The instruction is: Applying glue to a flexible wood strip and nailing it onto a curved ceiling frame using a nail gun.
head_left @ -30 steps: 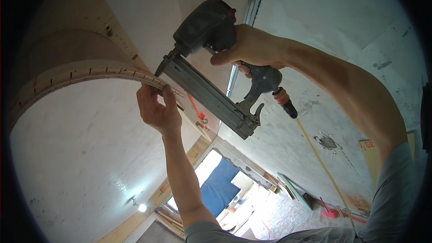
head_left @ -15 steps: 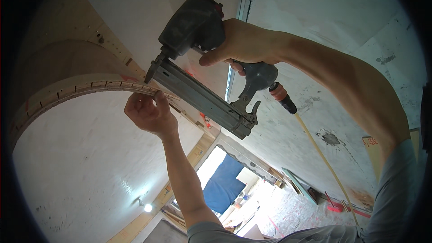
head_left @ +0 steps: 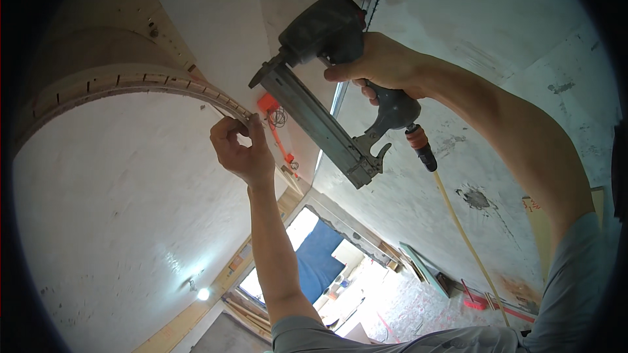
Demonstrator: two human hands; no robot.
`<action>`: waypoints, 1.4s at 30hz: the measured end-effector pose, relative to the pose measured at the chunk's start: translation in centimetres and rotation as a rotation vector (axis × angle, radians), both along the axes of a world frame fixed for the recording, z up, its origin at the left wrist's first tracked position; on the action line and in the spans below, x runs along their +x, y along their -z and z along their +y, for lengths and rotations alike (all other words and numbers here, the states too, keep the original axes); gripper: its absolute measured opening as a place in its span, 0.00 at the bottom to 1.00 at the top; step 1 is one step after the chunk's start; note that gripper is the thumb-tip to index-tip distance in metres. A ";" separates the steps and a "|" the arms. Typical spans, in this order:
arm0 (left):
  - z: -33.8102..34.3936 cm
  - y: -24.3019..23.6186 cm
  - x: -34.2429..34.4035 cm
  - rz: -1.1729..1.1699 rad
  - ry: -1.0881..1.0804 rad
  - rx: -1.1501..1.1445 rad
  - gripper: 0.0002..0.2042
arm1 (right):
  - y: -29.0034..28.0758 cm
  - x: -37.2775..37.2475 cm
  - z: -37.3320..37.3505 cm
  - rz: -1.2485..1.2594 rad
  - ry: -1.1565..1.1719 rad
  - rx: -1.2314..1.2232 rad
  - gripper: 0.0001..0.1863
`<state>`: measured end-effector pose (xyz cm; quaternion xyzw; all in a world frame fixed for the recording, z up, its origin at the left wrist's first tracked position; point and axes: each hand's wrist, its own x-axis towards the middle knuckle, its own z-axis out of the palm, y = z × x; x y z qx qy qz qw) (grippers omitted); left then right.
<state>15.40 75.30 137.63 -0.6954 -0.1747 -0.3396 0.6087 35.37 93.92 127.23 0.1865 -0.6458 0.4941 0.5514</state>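
My right hand (head_left: 389,62) is wrapped round the grip of a dark pneumatic nail gun (head_left: 317,124), its long magazine slanting down to the right. A pale yellow air hose (head_left: 461,229) hangs from the coupling at the grip's end. Up on the left, a curved wooden strip (head_left: 140,82) with cuts across it follows the edge of an arch. Thumb and fingers of my left hand (head_left: 243,157) pinch this strip near its right end. The gun's nose is above my left fingers and apart from the strip.
An orange fixture (head_left: 268,102) with coiled wire is on the wall behind the gun. Farther off are a blue cloth (head_left: 320,265) over a bright opening, a lit lamp (head_left: 203,294), a leaning board (head_left: 424,268) and a red tool (head_left: 475,302) on the floor.
My left hand has slid rightward to nearer the strip's end. The nail gun has moved right, its nose now farther from the strip. The orange fixture has come more into sight.
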 end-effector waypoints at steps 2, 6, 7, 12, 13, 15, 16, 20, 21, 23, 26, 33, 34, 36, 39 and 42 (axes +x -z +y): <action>-0.1 -0.3 -0.2 0.018 -0.009 -0.002 0.14 | -0.2 -0.3 0.2 -0.015 0.008 -0.002 0.14; -0.3 -0.5 -0.4 0.088 -0.057 0.028 0.14 | -0.5 -1.3 -0.4 -0.039 0.014 0.028 0.14; -0.2 -0.3 -0.4 0.085 -0.056 0.025 0.14 | -0.6 -1.4 -0.5 -0.041 0.015 0.026 0.14; -0.5 -0.8 -2.3 -0.045 0.040 -0.172 0.16 | -0.5 -1.8 -0.7 -0.041 -0.017 0.035 0.18; -0.6 -0.7 -2.2 -0.047 0.041 -0.174 0.16 | -0.5 -1.8 -0.7 -0.043 -0.016 0.032 0.18; -0.7 -0.7 -1.9 -0.049 0.038 -0.208 0.17 | -0.6 -1.6 -0.7 -0.070 0.023 0.039 0.18; -0.7 -0.7 -1.9 -0.052 0.038 -0.210 0.17 | -0.6 -1.6 -0.6 -0.072 0.023 0.037 0.18; -1.0 -0.9 -2.2 -0.009 -0.008 -0.205 0.18 | -0.7 -1.8 -0.3 -0.103 -0.013 0.080 0.16; -1.1 -1.0 -2.3 0.001 -0.039 -0.198 0.18 | -0.7 -1.8 -0.3 -0.110 -0.036 0.075 0.17; -0.6 -1.2 -3.2 0.030 -0.054 -0.131 0.21 | -0.7 -2.2 -0.1 -0.117 -0.052 0.073 0.17; -0.1 -0.7 -3.7 0.097 -0.179 0.044 0.26 | -0.7 -2.4 -0.1 -0.123 -0.062 0.070 0.18; 1.0 -0.7 -2.1 0.036 -0.419 0.375 0.28 | -0.6 -2.7 -0.4 -0.115 -0.046 0.061 0.19; 1.1 -0.8 -2.1 0.042 -0.430 0.409 0.26 | -0.5 -2.7 -0.5 -0.116 -0.047 0.061 0.19; 1.0 -0.7 -2.0 0.084 -0.450 0.429 0.25 | -0.2 -2.8 -0.8 -0.062 -0.053 0.041 0.18; 0.9 -1.0 -2.3 0.152 -0.501 0.482 0.24 | -0.6 -3.5 0.1 -0.061 -0.046 0.057 0.17; 0.8 -1.1 -2.5 0.153 -0.525 0.502 0.24 | -0.5 -4.1 0.2 -0.058 -0.037 0.054 0.17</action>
